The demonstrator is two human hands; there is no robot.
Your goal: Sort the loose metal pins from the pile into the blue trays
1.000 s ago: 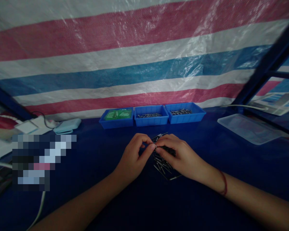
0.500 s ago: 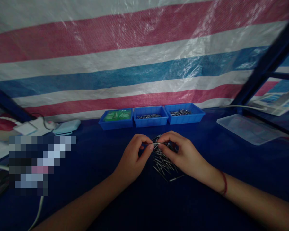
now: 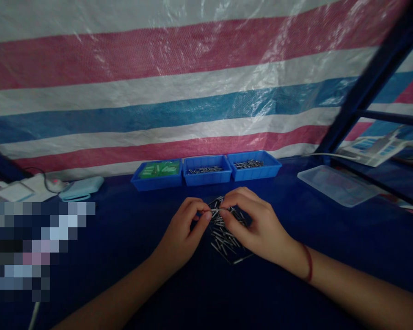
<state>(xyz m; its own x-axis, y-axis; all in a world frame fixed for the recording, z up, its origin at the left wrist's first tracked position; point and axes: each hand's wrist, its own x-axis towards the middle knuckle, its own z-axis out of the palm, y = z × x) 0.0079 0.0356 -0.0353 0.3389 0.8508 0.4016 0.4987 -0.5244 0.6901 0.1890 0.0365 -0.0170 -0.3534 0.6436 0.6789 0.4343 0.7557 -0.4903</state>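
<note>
My left hand (image 3: 186,231) pinches one end of a slim metal pin (image 3: 215,210) between thumb and forefinger. At its other end, the thumb and forefinger of my right hand (image 3: 256,220) are closed on the same pin. It is held roughly level, and the fingertips cover both ends. Beneath and around the hands lies a loose pile of similar metal pins (image 3: 223,236) on the dark blue table (image 3: 179,293). One longer pin (image 3: 240,260) with a thicker, lighter section rests at the pile's near edge.
Behind the pile stand three blue bins: the left bin (image 3: 156,183) holds green packets, while the middle bin (image 3: 208,177) and right bin (image 3: 256,173) hold metal pieces. A clear plastic lid (image 3: 337,185) lies at right. A light-blue case (image 3: 81,187) and power strip (image 3: 44,187) are at left.
The view has shifted slightly, so bins, pile and hands appear further left. Both hands still pinch the pin, and my right fingers have shifted a little on it.
</note>
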